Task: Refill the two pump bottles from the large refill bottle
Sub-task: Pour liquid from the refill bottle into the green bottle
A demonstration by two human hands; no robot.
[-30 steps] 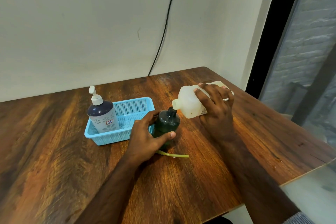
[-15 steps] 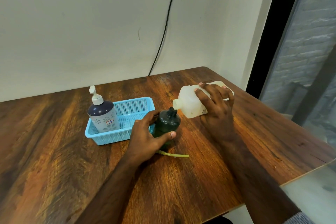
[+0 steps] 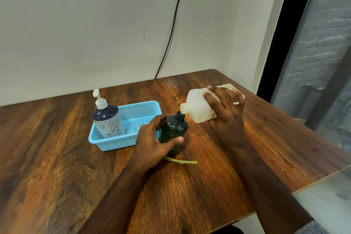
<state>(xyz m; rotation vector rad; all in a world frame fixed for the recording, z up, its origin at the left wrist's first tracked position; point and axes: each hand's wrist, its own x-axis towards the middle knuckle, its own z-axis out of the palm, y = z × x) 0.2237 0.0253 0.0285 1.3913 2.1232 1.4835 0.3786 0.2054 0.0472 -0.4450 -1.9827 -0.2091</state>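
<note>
While the right hand [image 3: 226,118] gripped the large refill bottle [image 3: 201,106] with fingers [image 3: 214,99] curled over its top side, the bottle lay tipped nearly level, its long axis running right to left and its open neck at the mouth of the dark green bottle [image 3: 173,127]. The left hand [image 3: 153,142] clasped that upright bottle on the tabletop [image 3: 57,157], just beside the blue basket [image 3: 136,112] holding the white-pump bottle [image 3: 107,119].

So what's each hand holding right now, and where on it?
Left hand grips the dark green bottle round its body; right hand holds the tilted refill bottle by its body.
</note>
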